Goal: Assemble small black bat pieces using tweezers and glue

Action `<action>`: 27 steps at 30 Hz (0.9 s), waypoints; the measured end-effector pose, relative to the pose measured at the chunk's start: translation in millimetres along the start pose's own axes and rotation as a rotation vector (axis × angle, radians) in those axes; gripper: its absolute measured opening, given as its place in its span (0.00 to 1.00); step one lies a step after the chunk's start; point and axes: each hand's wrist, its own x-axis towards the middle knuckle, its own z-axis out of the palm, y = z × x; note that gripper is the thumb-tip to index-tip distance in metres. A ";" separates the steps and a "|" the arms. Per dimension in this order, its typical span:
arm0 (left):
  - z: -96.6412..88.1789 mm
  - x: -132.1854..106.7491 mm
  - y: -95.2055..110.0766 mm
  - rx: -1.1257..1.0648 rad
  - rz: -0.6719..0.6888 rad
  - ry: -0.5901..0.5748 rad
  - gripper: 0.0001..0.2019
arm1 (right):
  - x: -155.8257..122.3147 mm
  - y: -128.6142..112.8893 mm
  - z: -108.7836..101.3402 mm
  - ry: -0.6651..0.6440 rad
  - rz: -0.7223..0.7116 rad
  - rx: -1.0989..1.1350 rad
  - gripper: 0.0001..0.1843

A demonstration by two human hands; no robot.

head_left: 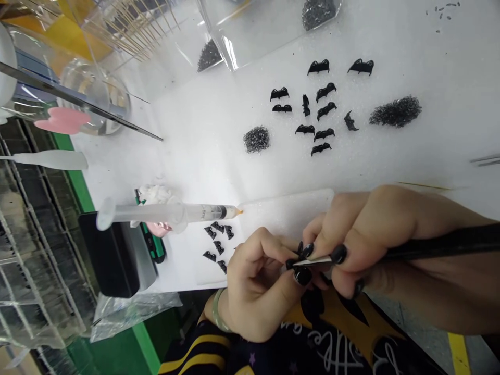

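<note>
while right fingers (pixel 326 229) grip tool (pixel 315 261), table edge (pixel 177 287) near.

The left hand (pixel 250 291) is held in front of the body, with the fingers curled inward and the thumb (pixel 279 298) brought near the index fingertip in a narrow pinch. The right hand (pixel 363 226) is at its right side, its fingers folded in a close grip and their tips just beside the left fingertips. On both hands, the nails (pixel 302 276) are dark and shiny.
</note>
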 end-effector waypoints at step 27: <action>-8.2 -2.1 0.9 -0.009 -0.002 0.026 0.06 | -1.1 -10.3 -0.6 0.297 -0.029 -0.047 0.07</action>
